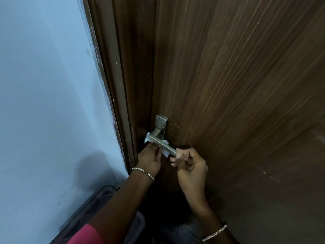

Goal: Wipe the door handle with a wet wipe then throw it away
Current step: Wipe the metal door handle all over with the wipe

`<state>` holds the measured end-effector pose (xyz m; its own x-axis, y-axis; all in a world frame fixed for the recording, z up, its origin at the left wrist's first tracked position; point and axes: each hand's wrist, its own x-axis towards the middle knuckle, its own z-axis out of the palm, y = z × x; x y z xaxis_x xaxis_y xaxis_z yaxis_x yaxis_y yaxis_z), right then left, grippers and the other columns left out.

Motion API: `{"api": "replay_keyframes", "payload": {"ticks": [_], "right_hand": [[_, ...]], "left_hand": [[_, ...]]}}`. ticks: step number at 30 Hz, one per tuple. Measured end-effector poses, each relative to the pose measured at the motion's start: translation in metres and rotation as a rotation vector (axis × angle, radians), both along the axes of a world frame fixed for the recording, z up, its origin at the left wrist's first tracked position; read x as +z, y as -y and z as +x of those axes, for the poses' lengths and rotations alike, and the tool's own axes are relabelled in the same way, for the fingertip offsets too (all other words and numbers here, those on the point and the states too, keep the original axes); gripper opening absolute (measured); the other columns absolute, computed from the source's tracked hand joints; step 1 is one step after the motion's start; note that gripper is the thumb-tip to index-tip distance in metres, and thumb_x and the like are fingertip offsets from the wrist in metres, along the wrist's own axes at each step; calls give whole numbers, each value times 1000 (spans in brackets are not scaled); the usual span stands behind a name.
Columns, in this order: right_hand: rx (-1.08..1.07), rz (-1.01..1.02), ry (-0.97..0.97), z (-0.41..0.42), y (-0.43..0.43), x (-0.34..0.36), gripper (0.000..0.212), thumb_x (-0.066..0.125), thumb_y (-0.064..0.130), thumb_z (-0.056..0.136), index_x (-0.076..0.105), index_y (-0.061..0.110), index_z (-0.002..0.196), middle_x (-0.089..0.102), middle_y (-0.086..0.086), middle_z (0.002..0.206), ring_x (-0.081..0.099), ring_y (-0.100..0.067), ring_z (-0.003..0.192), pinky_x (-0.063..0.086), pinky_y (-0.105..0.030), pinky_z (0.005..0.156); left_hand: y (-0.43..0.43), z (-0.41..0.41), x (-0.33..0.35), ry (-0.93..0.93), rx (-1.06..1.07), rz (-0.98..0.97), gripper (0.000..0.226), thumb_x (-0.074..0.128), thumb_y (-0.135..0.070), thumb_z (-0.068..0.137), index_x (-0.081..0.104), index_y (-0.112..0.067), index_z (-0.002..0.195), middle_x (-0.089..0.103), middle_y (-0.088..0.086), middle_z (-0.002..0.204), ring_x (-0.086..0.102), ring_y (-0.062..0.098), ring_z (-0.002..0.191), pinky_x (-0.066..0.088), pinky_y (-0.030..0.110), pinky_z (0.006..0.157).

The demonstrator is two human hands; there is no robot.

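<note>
From my remote seat, the biggest thing in view is the door (228,85), a dark brown slab with fine streaky wood grain and a few pale scratches, spreading up and to the right of the door handle (164,146). Left of the handle runs the door frame (119,76), moulded brown wood, scuffed and flecked with white along its edge. Further left again is the wall (44,85), smooth, matt and pale blue. Well below the handle to the left sits a dark object with straight edges (91,205); I cannot tell what it is.

The handle itself is brushed grey metal, a square-section lever bent in an L, sticking out from a flat rectangular backplate (161,121) with screw heads at its corners.

My left hand (149,161) comes up from below the handle, back toward the camera, and its fingers (154,147) hold the wet wipe (147,137) against the underside of the lever near the bend. The wipe is thin, white and crumpled; one corner pokes out left of the bend and another fold hangs just under the lever's middle.

My right hand (191,166) is curled, thumb and forefinger pinching the lever's free end.

A thin beaded bracelet (143,172) circles the left wrist.
</note>
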<state>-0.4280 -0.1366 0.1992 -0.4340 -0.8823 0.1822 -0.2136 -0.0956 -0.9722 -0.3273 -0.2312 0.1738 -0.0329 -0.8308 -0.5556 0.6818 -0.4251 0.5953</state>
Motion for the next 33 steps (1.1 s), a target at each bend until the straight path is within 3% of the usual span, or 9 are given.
{"api": "replay_keyframes", "payload": {"ticks": [3, 7, 10, 15, 21, 23, 25, 29, 33], "right_hand": [[26, 13, 86, -3, 2, -6, 18, 65, 4, 94, 74, 19, 97, 79, 4, 91, 76, -9, 84, 59, -23, 70], [98, 26, 313, -10, 3, -13, 17, 65, 4, 94, 78, 14, 98, 79, -2, 102, 73, -11, 98, 56, -28, 84], [144, 56, 600, -12, 2, -16, 16, 66, 12, 90, 79, 13, 99, 77, -8, 111, 68, -19, 113, 49, -31, 93], [286, 235, 1083, -9, 6, -12, 43, 56, 37, 95, 71, 10, 125, 66, -12, 135, 62, -23, 128, 42, -41, 111], [342, 284, 1247, -15, 17, -4, 55, 55, 37, 97, 63, -6, 131, 63, -22, 136, 62, -28, 128, 35, -42, 118], [297, 242, 1139, -16, 18, -3, 40, 59, 24, 95, 68, -3, 123, 68, -21, 129, 67, -26, 122, 39, -41, 115], [247, 195, 802, -15, 17, 2, 24, 60, 14, 96, 77, 8, 112, 74, -13, 122, 70, -18, 114, 48, -34, 105], [149, -7, 10, -12, 19, 18, 24, 63, 4, 97, 76, 13, 115, 78, 4, 110, 71, -1, 106, 55, -17, 91], [162, -87, -480, 6, 33, 36, 24, 59, 13, 100, 73, 11, 120, 73, 3, 114, 67, 1, 99, 48, -2, 79]], "left_hand": [[-1, -6, 5, -153, 12, 163, 20, 45, 4, 97, 62, -4, 89, 63, 8, 90, 61, 15, 82, 54, 27, 76], [-14, -1, 16, -253, -23, 203, 13, 52, 6, 93, 61, 0, 87, 68, 11, 78, 69, 17, 71, 60, 22, 57], [-22, 6, 21, -286, -64, 179, 13, 52, 6, 93, 62, 2, 87, 72, 11, 66, 72, 15, 57, 60, 23, 55], [-32, 9, 18, -189, -142, 67, 15, 51, 5, 94, 65, 2, 93, 75, 12, 80, 74, 16, 72, 60, 23, 64], [-35, 27, 29, -85, -230, 25, 17, 52, 1, 94, 66, 5, 103, 73, 22, 101, 74, 27, 90, 61, 30, 70], [-38, 34, 36, 105, -229, 36, 14, 55, -1, 93, 66, 3, 102, 74, 21, 94, 75, 27, 83, 61, 31, 66], [-43, 40, 38, 452, -162, -52, 12, 58, -5, 93, 67, -6, 100, 73, 16, 89, 73, 22, 74, 60, 33, 63], [-51, 49, 42, 1298, -4, -580, 24, 55, -16, 93, 66, -29, 108, 72, -8, 99, 67, 11, 89, 55, 32, 78], [-44, 48, 49, 1494, -60, -833, 45, 50, 0, 83, 67, -23, 118, 67, -1, 117, 62, 17, 105, 50, 29, 90]]}}
